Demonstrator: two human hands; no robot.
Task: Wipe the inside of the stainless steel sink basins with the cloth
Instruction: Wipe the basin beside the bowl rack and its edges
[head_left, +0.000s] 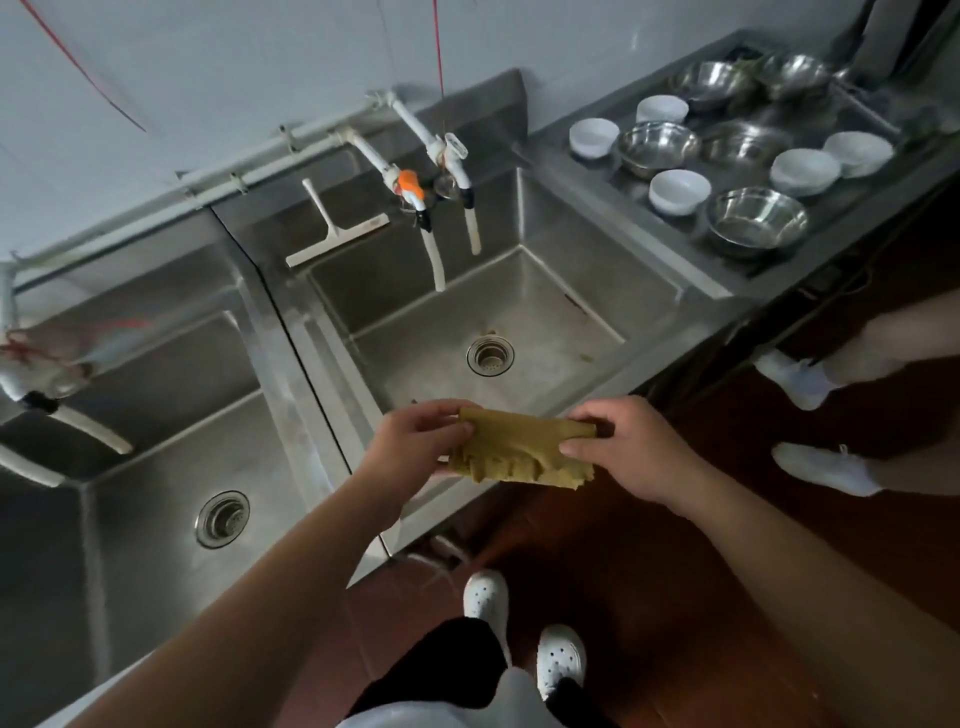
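Crumpled olive cloth above right basin's front rim, left hand pinching its nine-o'clock edge, right hand pinching three-o'clock corner, brushed steel, left basin partly cropped.

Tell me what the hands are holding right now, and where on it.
Both grip the yellow-green cloth: left hand pinches its left end, right hand its right end.
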